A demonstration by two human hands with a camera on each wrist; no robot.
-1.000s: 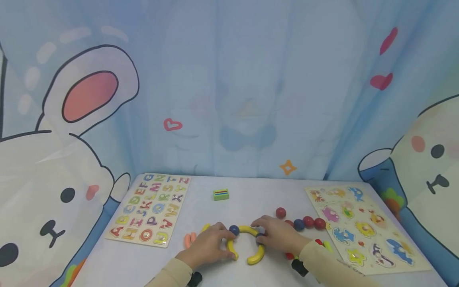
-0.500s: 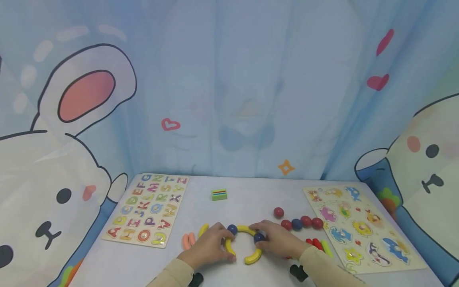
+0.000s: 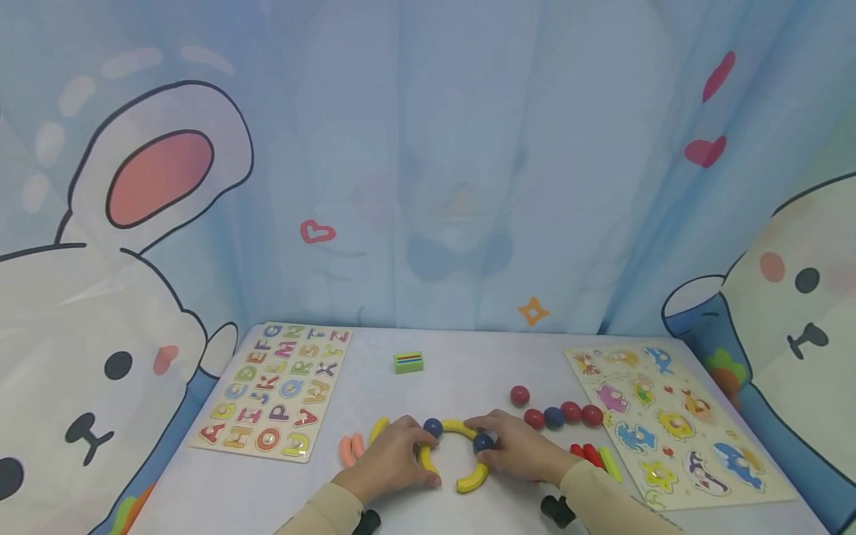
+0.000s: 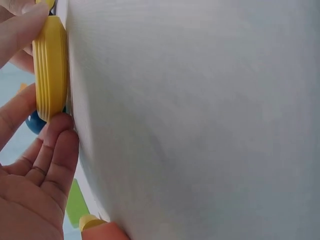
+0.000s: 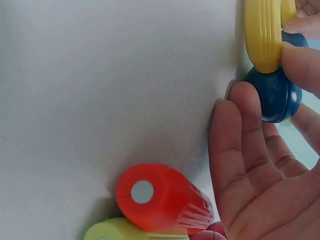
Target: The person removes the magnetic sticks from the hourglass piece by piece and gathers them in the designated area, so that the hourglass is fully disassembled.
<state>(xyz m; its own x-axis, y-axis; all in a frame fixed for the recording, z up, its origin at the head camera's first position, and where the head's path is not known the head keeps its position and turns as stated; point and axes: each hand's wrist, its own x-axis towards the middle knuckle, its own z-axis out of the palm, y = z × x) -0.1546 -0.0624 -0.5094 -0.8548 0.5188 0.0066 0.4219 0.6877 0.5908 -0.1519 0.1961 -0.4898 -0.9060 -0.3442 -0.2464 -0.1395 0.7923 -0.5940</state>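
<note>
An open ring of curved yellow rods and blue balls lies on the table. My left hand [image 3: 394, 459] pinches the left yellow rod [image 3: 426, 461] near its ends; this rod [image 4: 51, 70] fills the grip in the left wrist view. A blue ball [image 3: 432, 427] joins it to the top yellow rod [image 3: 458, 427]. On the other side, my right hand [image 3: 521, 446] grips the second blue ball [image 3: 483, 443], thumb in front and fingers behind, as the right wrist view shows with the ball [image 5: 274, 97]. Below it curves the lower right yellow rod [image 3: 472, 480]. A gap separates the two lower rod ends.
Left stands an alphabet board [image 3: 267, 394], right an animal puzzle board [image 3: 675, 431]. Several red balls [image 3: 519, 396] and another blue ball [image 3: 553, 418] lie beyond my right hand. Red rods [image 3: 591, 455], a green rod [image 3: 610, 464], orange rods [image 3: 351, 449] and a green block [image 3: 409, 362] surround the ring.
The right fingers have shifted slightly, so more of the blue ball they hold shows. The head view has turned a little. The left hand keeps its grip on the yellow rod.
</note>
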